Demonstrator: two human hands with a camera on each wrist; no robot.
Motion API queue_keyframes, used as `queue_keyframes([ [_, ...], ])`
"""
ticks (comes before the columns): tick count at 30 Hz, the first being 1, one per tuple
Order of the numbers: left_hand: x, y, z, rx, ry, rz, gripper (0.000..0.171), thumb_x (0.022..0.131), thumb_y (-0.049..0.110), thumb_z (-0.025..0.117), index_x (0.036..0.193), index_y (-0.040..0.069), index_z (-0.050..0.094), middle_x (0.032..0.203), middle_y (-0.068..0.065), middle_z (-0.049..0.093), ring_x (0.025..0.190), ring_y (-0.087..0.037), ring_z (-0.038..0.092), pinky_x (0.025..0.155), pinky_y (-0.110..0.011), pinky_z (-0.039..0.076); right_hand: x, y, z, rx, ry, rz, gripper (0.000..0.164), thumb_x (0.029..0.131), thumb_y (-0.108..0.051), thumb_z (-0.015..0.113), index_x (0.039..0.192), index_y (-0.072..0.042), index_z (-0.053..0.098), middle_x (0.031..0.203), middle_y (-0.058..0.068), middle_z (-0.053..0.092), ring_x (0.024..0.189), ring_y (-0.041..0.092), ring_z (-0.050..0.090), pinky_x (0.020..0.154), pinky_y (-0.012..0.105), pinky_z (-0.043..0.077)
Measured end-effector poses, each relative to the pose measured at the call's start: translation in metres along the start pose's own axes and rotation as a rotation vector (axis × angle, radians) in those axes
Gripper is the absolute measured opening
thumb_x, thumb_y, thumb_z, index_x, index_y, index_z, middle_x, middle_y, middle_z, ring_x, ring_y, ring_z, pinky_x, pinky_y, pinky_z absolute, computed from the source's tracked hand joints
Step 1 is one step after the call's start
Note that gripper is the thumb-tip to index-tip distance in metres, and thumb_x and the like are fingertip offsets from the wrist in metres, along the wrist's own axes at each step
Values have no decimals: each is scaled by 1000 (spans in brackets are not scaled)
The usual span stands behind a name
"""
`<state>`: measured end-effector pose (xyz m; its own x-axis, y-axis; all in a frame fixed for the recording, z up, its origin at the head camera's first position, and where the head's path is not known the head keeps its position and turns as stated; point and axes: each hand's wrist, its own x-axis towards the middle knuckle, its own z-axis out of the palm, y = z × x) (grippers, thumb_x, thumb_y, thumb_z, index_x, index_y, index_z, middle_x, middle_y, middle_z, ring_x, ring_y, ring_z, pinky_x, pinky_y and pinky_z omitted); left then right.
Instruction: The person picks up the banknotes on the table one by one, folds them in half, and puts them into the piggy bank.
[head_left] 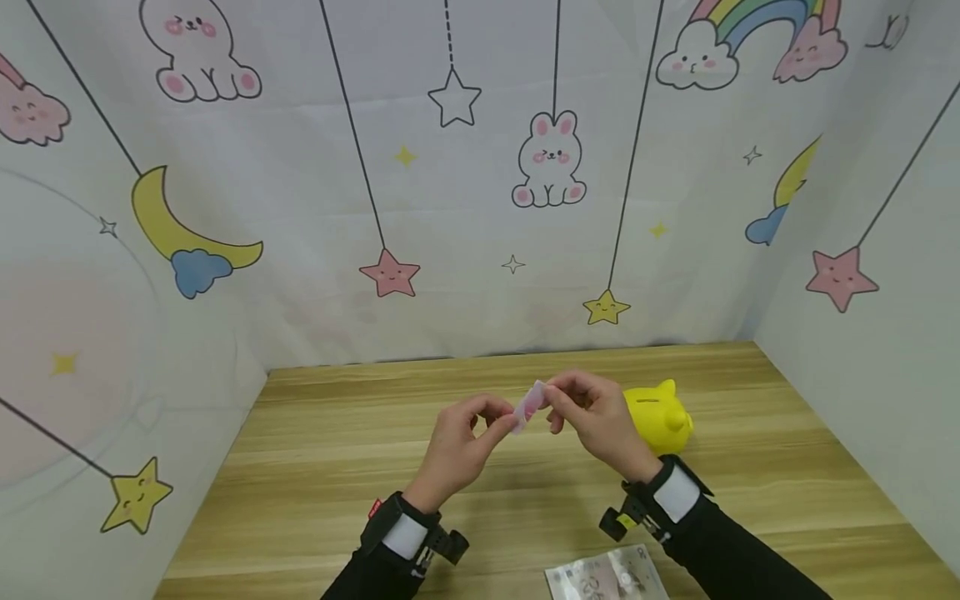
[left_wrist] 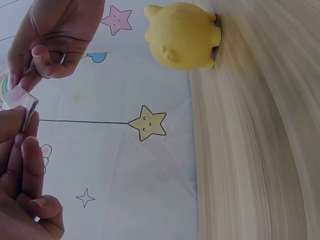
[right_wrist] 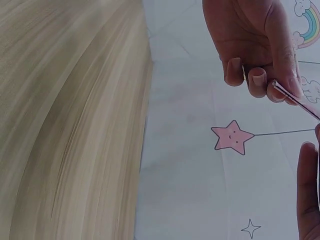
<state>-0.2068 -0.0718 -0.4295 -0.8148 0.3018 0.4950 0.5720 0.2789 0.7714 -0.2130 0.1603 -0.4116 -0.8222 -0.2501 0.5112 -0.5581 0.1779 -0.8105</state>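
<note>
A small folded banknote [head_left: 530, 405], pink and white, is held up above the table between both hands. The left hand [head_left: 459, 447] pinches its lower end with thumb and fingers. At the upper end, the right hand [head_left: 596, 419] pinches it too. The left wrist view catches the folded banknote [left_wrist: 25, 100] side-on at the left edge, its layers pressed together. In the right wrist view, the left hand's thumb [right_wrist: 285, 55] lies along the folded strip. A yellow piggy bank [head_left: 660, 415] stands just beyond the right hand, which partly covers it; its coin slot faces up.
Near the front edge of the wooden table [head_left: 315, 467] lies a flat, creased grey-brown banknote [head_left: 607, 575], close to the right forearm and cut off by the frame. A white printed cloth [head_left: 480, 208] with stars and animals walls the table at the back and sides.
</note>
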Motion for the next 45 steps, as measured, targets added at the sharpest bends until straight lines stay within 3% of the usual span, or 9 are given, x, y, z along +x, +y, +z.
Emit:
queue_keyframes([
  [9, -3, 3, -4, -82, -40, -86, 9, 100, 18, 78, 108, 14, 80, 94, 6, 75, 80, -12, 59, 68, -25, 39, 0, -3, -2, 42, 26, 73, 10, 106, -3, 65, 105, 2, 73, 89, 15, 74, 62, 18, 67, 61, 28, 59],
  [19, -2, 4, -4, -61, -22, -80, 6, 100, 14, 77, 105, 10, 80, 89, 3, 74, 74, -11, 55, 67, -25, 38, 0, -5, -4, 93, -18, 85, 12, 107, -6, 64, 110, 2, 72, 95, 10, 74, 65, 20, 68, 67, 29, 60],
  [25, -1, 4, -2, -79, -3, -116, 7, 99, 16, 78, 103, 10, 81, 88, 3, 75, 76, -14, 55, 69, -26, 38, -1, -1, -8, 113, -116, 119, 16, 105, -6, 67, 120, 1, 70, 103, 14, 74, 70, 22, 70, 71, 32, 62],
  [29, 0, 5, 0, -64, -2, -111, 6, 99, 16, 79, 104, 12, 81, 87, 6, 74, 75, -13, 55, 69, -26, 38, -1, 1, -7, 126, -149, 146, 12, 105, -7, 69, 115, 0, 71, 103, 20, 74, 71, 22, 70, 71, 32, 62],
  [36, -1, 4, 0, -65, -34, -80, 7, 101, 16, 77, 105, 12, 80, 87, 5, 71, 73, -12, 52, 65, -24, 38, -1, 2, -8, 158, -161, 147, 9, 106, -5, 66, 110, 1, 71, 102, 17, 74, 72, 21, 69, 73, 30, 61],
  [41, 2, 0, 4, -92, -61, -92, 10, 101, 16, 76, 108, 11, 80, 91, 3, 74, 75, -12, 54, 65, -24, 39, -2, 6, -14, 111, -166, 133, 10, 106, -7, 67, 111, -1, 73, 100, 12, 75, 74, 21, 69, 73, 29, 61],
  [45, 11, -6, 15, -84, -66, -87, 17, 103, 21, 75, 115, 12, 81, 100, 0, 78, 83, -12, 62, 68, -25, 46, 4, 8, -31, -3, -172, 59, 13, 105, -3, 67, 114, -3, 75, 101, 10, 76, 73, 21, 70, 73, 29, 60],
])
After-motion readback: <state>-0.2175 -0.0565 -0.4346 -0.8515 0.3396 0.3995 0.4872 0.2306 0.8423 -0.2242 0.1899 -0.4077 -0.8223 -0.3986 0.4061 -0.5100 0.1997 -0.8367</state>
